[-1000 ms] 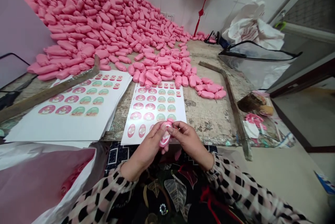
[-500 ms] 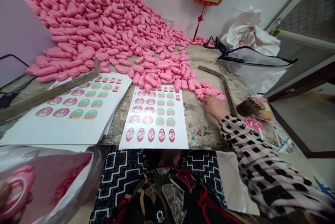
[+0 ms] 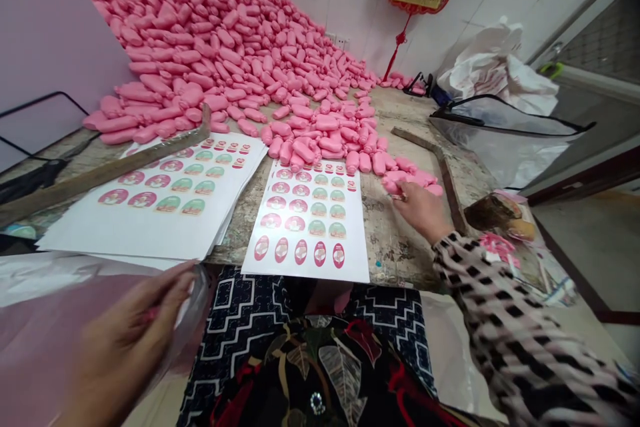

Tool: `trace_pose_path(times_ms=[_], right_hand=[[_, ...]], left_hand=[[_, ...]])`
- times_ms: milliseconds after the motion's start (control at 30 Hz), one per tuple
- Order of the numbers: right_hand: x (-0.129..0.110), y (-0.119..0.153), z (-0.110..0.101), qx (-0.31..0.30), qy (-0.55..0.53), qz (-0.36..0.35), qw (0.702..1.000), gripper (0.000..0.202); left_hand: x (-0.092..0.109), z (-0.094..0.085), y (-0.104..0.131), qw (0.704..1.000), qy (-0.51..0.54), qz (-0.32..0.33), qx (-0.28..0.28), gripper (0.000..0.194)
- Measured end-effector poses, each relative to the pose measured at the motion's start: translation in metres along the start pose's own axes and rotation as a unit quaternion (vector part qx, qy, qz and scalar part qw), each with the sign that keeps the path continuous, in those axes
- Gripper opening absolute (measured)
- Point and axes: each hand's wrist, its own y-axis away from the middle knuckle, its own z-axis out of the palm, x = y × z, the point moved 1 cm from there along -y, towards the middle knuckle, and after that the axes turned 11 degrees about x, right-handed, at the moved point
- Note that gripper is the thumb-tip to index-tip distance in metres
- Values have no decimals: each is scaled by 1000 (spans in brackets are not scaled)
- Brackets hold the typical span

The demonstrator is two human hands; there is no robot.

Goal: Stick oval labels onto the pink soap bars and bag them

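My right hand (image 3: 423,210) is closed on a pink piece (image 3: 395,179) at the right end of the loose pieces on the table. Blurred by motion, my left hand (image 3: 135,334) is over the plastic bag (image 3: 40,320) at the lower left, its thumb and fingers pinched at the bag's edge. A bit of pink shows between those fingers, but what they hold cannot be made out. A sheet of oval and arched stickers (image 3: 305,267) lies at the table's front edge. Left of it is a stack of sticker sheets (image 3: 125,234).
A large heap of pink pieces (image 3: 225,40) rises against the wall. One wooden strip (image 3: 100,177) lies over the stack; another (image 3: 445,174) is right of my right hand. A clear bag with black trim (image 3: 505,140) and a brown block (image 3: 490,210) stand at the right.
My left hand has moved right and up from the lower left corner, and the stickered pink piece in it no longer shows plainly. The view has shifted slightly; my right hand stays at the pink pieces.
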Motion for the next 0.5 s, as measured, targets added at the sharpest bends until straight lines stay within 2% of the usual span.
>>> trace_pose_path(times_ms=[33,67,100,133,200,233,267,300,333,367,433,500], right_hand=[[-15,17,0,5,-131,29,991,35],[-33,37,1,-22,-281,59,958,34],[-52,58,3,-81,-413,78,904,35],[-70,80,4,-135,-505,106,846,37],[-102,118,5,-250,-599,139,748,34],[-111,132,4,-287,-627,141,711,33],[-116,141,3,-291,-647,130,693,32],[-116,145,2,-296,-648,113,692,32],[-111,146,2,-291,-636,94,709,33],[-102,143,2,-274,-607,78,742,35],[-78,131,4,-211,-499,53,839,34],[-57,120,10,-118,-355,23,927,27]], left_hand=[[12,13,3,1000,5,-2,-10,29],[25,30,8,997,52,-9,-58,32],[38,50,13,984,108,-40,-133,41],[49,70,18,959,185,-79,-198,53],[65,104,29,890,315,-146,-296,58],[69,117,33,854,358,-175,-334,54],[72,125,36,824,388,-197,-362,49],[72,130,38,803,405,-214,-382,45],[72,133,38,793,409,-225,-391,41],[71,132,37,795,404,-229,-391,39],[69,129,33,833,354,-211,-368,36],[67,125,28,896,255,-141,-334,29]])
